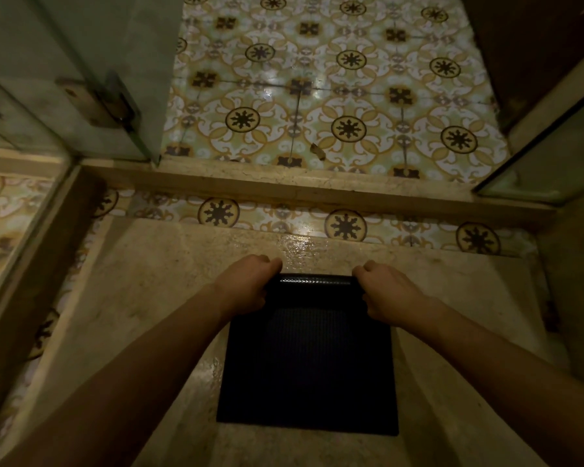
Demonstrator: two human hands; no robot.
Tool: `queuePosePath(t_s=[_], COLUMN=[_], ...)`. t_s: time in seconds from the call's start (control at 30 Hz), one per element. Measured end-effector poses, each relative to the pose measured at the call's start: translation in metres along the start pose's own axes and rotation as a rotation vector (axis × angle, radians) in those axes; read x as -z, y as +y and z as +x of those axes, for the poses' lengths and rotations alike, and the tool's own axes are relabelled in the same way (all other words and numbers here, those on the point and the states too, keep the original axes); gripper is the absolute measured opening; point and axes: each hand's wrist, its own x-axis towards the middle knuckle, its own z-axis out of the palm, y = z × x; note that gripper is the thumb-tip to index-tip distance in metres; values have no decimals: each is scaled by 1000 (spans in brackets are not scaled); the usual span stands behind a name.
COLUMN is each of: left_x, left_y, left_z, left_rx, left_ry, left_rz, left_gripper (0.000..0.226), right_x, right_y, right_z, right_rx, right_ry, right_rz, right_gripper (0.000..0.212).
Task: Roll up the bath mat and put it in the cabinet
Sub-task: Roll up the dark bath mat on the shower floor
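A dark, textured bath mat (309,365) lies flat on the beige stone shower floor, low in the middle of the view. Its far edge is curled over into a thin roll between my hands. My left hand (250,286) grips the left end of that roll, fingers closed around it. My right hand (383,289) grips the right end the same way. Both forearms reach in from the bottom corners. No cabinet is visible.
A raised stone curb (284,185) crosses the view beyond the mat, with patterned floor tiles (317,96) behind it. A glass shower door with a metal hinge (112,99) stands at the left. A glass panel (553,156) stands at the right. The stone floor looks wet.
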Motion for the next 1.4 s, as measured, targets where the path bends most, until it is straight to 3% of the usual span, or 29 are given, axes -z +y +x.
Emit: queuePosePath(t_s=[0.13,0.3,0.53,0.73,0.9,1.2,1.3,1.4], left_x=[-6,1,3,19,17,20,15,9], left_y=[5,1,6,4,9,5,6,12], left_z=[-8,-6,-7,-5,-8,-9,-12,-16], left_rx=[-40,-30,-58,-10,9,46,57,40], left_ry=[52,-30,-17,-138,-110,-202,-172,-138], left_rz=[43,-13,62,-19,-4,-84,-90,-83], left_gripper=[38,31,34,33,30,31,29,35], right_x=[0,2,-1,-3,-3,5,6,-1], right_y=[-4,-2,-10,-5,-10,-7,-7,-11], right_z=[-4,-4,-11,-18,-19,-20,-21,-25], right_rx=[3,17,22,64,56,61,53,63], right_ry=[38,4,27,21,9,-40,-68,-44], right_rz=[-33,-3,-26,30,3,111,115,122], right_gripper=[41,36,37,34,32,39,37,50])
